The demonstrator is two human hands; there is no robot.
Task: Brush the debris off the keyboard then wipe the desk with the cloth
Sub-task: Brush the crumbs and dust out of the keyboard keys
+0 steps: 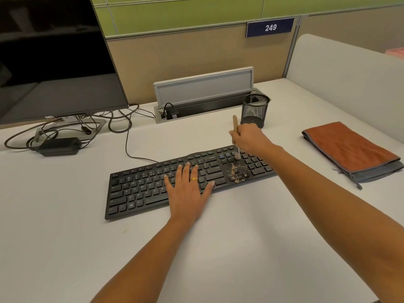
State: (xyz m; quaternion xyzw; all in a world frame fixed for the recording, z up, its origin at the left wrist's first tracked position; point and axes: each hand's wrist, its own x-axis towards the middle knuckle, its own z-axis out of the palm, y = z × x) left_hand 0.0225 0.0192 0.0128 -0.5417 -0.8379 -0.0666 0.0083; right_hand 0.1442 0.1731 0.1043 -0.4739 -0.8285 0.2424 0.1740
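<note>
Left hand [188, 189]: flat and spread, fingers straight on the middle keys, gripping nothing. I read it as a brace, so the board does not slide under the strokes.
Keyboard [142, 189]: black, lying at a slant across the white desk [65, 248], its left end nearer me than its right.
Debris [237, 173]: tan crumbs over the arrow keys, right of the main block. A few are at the near edge and one speck is on the desk just beyond it.
Right hand [249, 136]: fingers closed in a pinch round a wooden handle, reaching in from the right.
Brush [235, 127]: nearly upright, bristles down on the keys just on the far side of the crumbs. I judge it is set there to pull them toward the near edge.
Cloth [349, 149]: orange over grey, folded, on the desk well to the right of the keyboard, and untouched. I take it to be parked there for the wipe, a step not yet begun.
Mesh cup [254, 110]: black, just beyond the right hand.
Monitor [54, 51]: dark, far left, with cables trailing from its base.
</note>
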